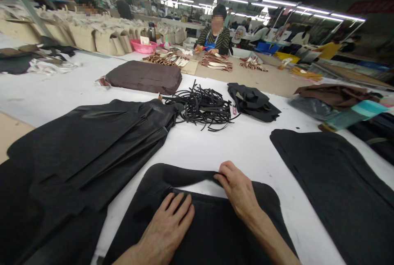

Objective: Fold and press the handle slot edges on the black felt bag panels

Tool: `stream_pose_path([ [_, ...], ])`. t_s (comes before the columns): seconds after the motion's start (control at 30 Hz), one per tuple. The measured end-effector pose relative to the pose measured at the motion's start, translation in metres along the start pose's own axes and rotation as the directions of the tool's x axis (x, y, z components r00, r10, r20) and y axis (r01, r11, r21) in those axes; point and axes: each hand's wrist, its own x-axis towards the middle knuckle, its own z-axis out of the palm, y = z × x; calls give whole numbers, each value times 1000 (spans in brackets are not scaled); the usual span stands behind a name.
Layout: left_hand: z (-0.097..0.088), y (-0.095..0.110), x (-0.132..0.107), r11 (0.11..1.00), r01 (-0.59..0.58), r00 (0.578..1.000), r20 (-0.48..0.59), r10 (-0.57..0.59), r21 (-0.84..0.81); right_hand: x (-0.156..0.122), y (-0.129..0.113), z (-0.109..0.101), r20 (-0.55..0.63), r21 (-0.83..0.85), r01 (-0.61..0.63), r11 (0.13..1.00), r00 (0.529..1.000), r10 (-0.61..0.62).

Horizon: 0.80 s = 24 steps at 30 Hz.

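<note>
A black felt piece with a strap handle (197, 215) lies on the white table (246, 141) right in front of me. My left hand (168, 228) rests flat on it, fingers stretched out along its upper edge. My right hand (238, 191) pinches the black strap handle (184, 176) where it meets the piece's top edge, fingers curled on it.
A fanned stack of black felt pieces (76, 150) lies to the left, another black piece (338, 183) to the right. A tangle of black straps (203, 107), a folded black pile (252, 100) and a brown stack (144, 77) sit farther back. A person in a striped top (215, 39) works across the table.
</note>
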Motion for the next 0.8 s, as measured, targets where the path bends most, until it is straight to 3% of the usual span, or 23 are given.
stream_pose_path([
  [0.07, 1, -1, 1, 1000, 6, 1000, -1, -6, 4, -2, -3, -4, -163, -118, 27, 993, 985, -46],
  [0.13, 1, -1, 2, 1000, 5, 1000, 5, -5, 22, -4, -6, -10, -240, -264, 89, 960, 958, -155],
  [0.23, -4, 1, 4, 1000, 7, 997, -82, -5, 19, -6, -10, -20, -223, -385, 158, 909, 940, -258],
  [0.33, -16, 10, 13, 997, 36, 961, -270, -53, -68, -7, -11, -27, -176, -378, 201, 904, 943, -284],
  [0.4, -28, 18, 28, 983, 63, 947, -300, -114, -172, -8, -10, -29, -159, -366, 227, 903, 940, -301],
  [0.5, -45, 31, 60, 916, 128, 980, -95, -177, -380, -8, -8, -29, -163, -356, 258, 898, 930, -331],
  [0.6, -51, 37, 92, 853, 200, 979, 138, -151, -482, -8, -5, -30, -179, -376, 283, 883, 912, -368],
  [0.7, -48, 38, 111, 858, 210, 971, 203, -127, -469, -9, 2, -31, -129, -387, 252, 887, 938, -323],
  [0.8, -43, 38, 114, 870, 221, 966, 221, -134, -441, -16, 18, -34, -53, -420, 111, 901, 988, -147],
])
